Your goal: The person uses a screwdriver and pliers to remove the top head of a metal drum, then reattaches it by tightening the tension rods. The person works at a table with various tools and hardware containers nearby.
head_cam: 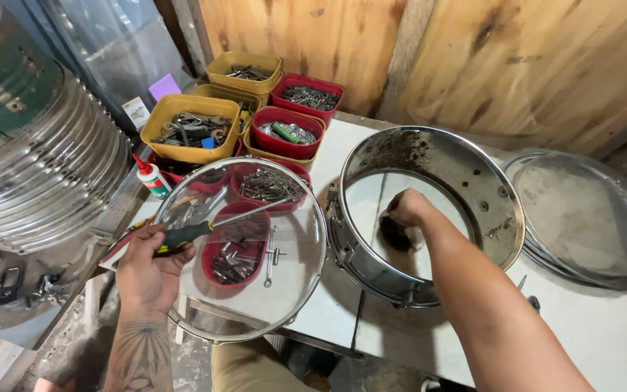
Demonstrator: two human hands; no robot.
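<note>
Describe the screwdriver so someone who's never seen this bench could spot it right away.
Start at the shiny metal drum shell on the white table. Left of it lies a clear drumhead; the left hand holds the screwdriver across it. Its black-and-yellow handle and long thin shaft set it apart.

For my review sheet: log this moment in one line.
left hand: holds screwdriver | right hand: inside drum shell | clear drumhead: beside shell

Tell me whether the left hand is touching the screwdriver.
Touching. The head view shows the left hand with its fingers wrapped around the screwdriver at its black-and-yellow handle, no gap between them.
</note>
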